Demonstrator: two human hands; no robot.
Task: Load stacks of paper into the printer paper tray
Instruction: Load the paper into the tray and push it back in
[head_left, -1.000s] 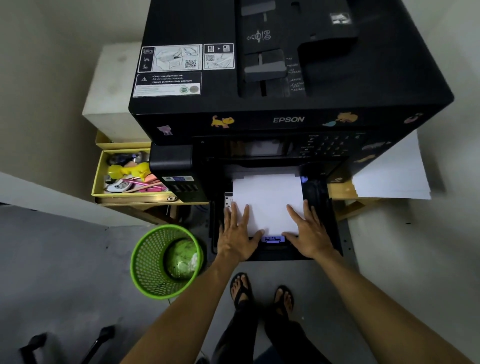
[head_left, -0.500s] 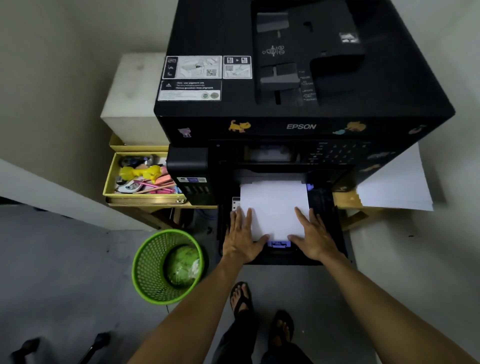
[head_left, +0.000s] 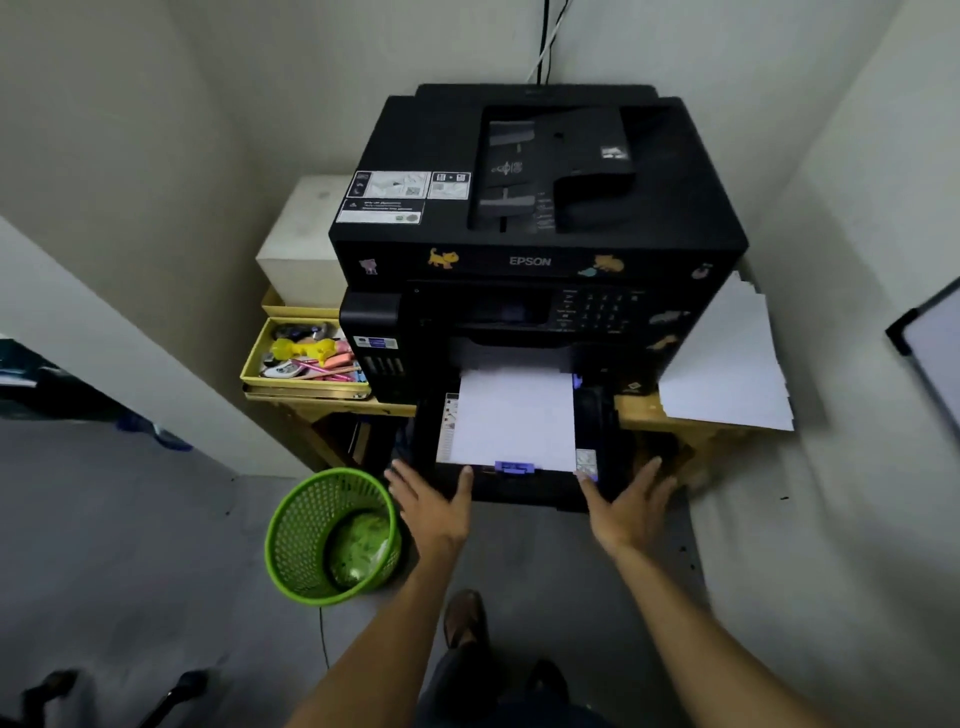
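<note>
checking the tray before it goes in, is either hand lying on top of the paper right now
No, the left hand and right hand sit open at the paper tray's front corners, off the white paper.

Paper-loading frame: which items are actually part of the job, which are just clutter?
Job:
- black Epson printer
- pulled-out black paper tray
- white paper stack in the tray
- left hand, open at the tray front
- right hand, open at the tray front
- loose white sheets beside the printer

Clutter:
- green mesh wastebasket
- yellow stationery tray
- white box
</note>
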